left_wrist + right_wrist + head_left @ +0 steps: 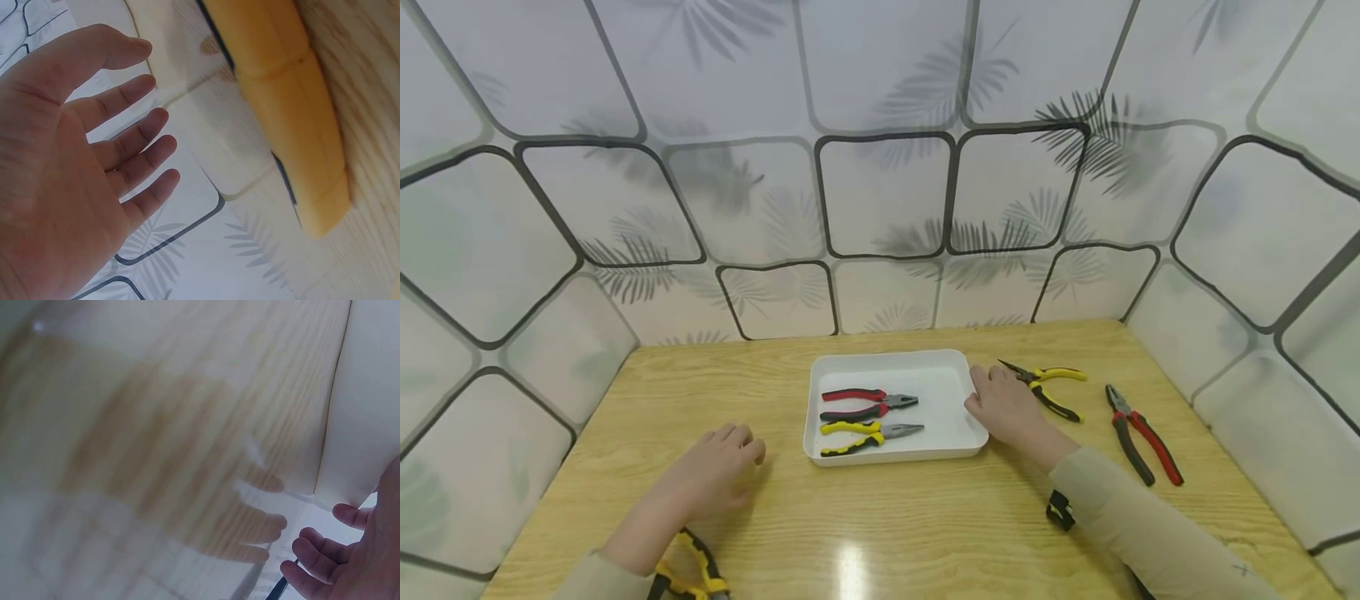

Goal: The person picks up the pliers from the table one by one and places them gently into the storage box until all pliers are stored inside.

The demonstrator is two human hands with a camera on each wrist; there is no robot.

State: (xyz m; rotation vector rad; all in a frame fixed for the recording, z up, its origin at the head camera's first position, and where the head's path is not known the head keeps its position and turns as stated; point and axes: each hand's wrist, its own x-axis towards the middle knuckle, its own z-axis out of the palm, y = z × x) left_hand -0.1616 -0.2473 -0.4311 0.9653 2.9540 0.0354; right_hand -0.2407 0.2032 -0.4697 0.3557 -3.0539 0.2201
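Note:
A white tray (891,457) on the table holds combination pliers (853,412) with red-and-black handles and long-nose pliers (859,444) with yellow-and-black handles. My right hand (1009,410) is at the tray's right rim, its fingers loosely bent; in the right wrist view the thumb (351,516) lies close to the white tray wall (359,394), and contact is unclear. Left of the tray, my left hand (711,471) hovers with relaxed fingers and an empty palm (69,181). Yellow-and-black pliers (703,567) lie below the left wrist, partly hidden by it.
Right of the tray lie open yellow-and-black long-nose pliers (1051,385) and red-and-black combination pliers (1138,437). A black item (1060,510) shows partly beneath the right sleeve; its kind is unclear. Patterned cloth walls (880,200) enclose the wooden table (880,525) at the back and sides.

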